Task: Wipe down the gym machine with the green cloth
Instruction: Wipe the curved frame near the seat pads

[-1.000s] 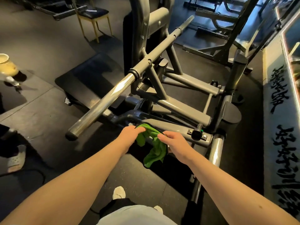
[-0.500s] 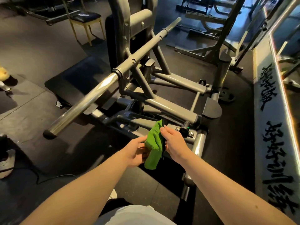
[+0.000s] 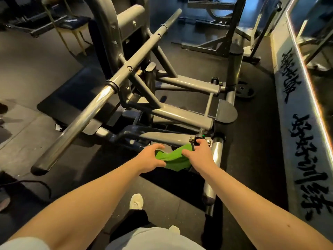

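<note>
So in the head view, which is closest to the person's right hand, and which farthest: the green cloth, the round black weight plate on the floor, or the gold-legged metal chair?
1. Green cloth: gripped by the right hand itself.
2. Round black weight plate: on the floor beyond, to the right.
3. Gold-legged metal chair: far back left, past the machine.

left hand [image 3: 150, 157] and right hand [image 3: 200, 154] hold green cloth [image 3: 173, 159] by gym machine [image 3: 180, 116]
</note>
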